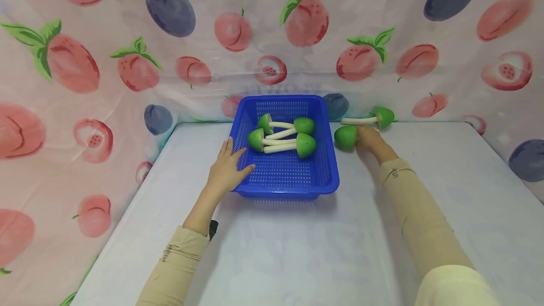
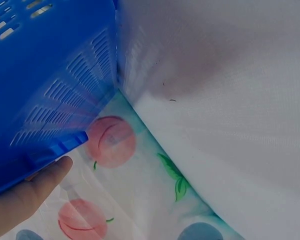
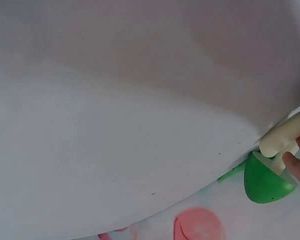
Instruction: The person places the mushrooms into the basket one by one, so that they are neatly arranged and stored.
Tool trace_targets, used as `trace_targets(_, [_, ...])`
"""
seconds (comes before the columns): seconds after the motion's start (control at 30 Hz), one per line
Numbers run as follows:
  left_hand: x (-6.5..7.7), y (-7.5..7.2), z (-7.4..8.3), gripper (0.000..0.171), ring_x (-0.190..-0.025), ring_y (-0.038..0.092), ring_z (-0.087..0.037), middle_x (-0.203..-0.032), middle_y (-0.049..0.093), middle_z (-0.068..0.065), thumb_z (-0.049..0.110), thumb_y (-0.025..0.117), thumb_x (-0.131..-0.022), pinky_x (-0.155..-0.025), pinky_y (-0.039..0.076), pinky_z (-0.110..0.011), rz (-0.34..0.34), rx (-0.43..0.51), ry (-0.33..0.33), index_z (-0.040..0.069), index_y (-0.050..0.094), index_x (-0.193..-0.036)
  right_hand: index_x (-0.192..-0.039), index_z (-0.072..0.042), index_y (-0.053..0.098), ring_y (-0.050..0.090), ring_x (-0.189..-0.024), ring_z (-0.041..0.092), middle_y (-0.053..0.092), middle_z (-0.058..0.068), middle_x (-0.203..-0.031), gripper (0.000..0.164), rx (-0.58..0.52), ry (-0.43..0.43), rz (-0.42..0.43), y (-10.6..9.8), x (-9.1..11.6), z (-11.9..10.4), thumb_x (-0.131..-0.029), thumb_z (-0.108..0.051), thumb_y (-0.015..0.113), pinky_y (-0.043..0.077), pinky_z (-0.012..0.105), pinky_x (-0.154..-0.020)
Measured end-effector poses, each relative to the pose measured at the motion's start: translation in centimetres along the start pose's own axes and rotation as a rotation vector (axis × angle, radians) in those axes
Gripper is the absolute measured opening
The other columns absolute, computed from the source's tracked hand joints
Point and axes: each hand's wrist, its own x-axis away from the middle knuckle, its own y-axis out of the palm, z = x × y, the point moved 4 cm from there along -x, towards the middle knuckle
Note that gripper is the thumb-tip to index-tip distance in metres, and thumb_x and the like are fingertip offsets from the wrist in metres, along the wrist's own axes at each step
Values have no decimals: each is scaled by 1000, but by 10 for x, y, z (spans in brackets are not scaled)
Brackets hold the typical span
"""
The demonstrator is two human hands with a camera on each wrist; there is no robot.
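Note:
The blue plastic basket (image 1: 289, 189) holds several toy mushrooms (image 1: 280, 145) with green caps and white stems. Spread over its left rim is my left hand (image 1: 227, 169), with a straight finger along the rim in the left wrist view. To the right of the basket, my right hand (image 1: 369, 138) grips a toy mushroom (image 1: 345, 137) by the stem; its green cap points at the basket and the hand covers most of the stem. Just behind lies another toy mushroom (image 1: 384, 117), whose cap (image 3: 265, 182) shows beside my fingertips in the right wrist view.
Everything stands on a white-covered table (image 1: 289, 249). A fruit-patterned cloth (image 1: 272, 22) hangs behind the table's back edge and along its left side. The basket is close to that back edge.

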Motion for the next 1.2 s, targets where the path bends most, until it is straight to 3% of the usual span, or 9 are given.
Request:
trace_targets(0.2, [-1, -1, 1, 65, -147, 3, -35, -157, 7, -22, 44, 55, -91, -105, 32, -61, -6, 4, -4, 7, 41, -143, -104, 12, 57, 53, -108, 49, 59, 34, -110, 22, -58, 7, 16, -3, 1, 4, -93, -4, 49, 40, 57, -98])
trace_targets(0.5, [-2, 0, 3, 66, -147, 1, -34, -157, 5, -22, 46, 54, -91, -107, 29, -61, -13, 9, -3, 8, 40, -143, -114, 11, 55, 47, -118, 49, 52, 35, -124, 27, -140, 65, 12, -10, 6, 6, -93, -6, 52, 37, 58, -101])
trace_targets(0.83, [1, -1, 1, 65, -147, 1, -35, -157, 5, -22, 45, 54, -91, -106, 30, -62, -24, 9, -5, 7, 41, -143, -108, 9, 61, 54, -110, 48, 60, 31, -116, 27, -165, -13, 125, -19, 13, -3, -92, -13, 58, 43, 56, -93])
trace_targets(1.03, [2, -2, 1, 65, -147, 0, -36, -157, 4, -22, 45, 54, -91, -106, 30, -62, -29, 11, -7, 8, 41, -143, -117, 13, 59, 58, -105, 49, 58, 33, -117, 36, -237, -97, 261, -31, 18, -7, -90, -10, 62, 37, 56, -103])
trace_targets(1.2, [0, -1, 2, 65, -147, -1, -35, -157, 3, -22, 46, 53, -91, -107, 29, -62, -33, 12, -8, 8, 40, -143, -117, 13, 59, 60, -99, 49, 59, 34, -115, 36, -308, -107, 321, -46, 26, -16, -91, -12, 62, 48, 55, -89])
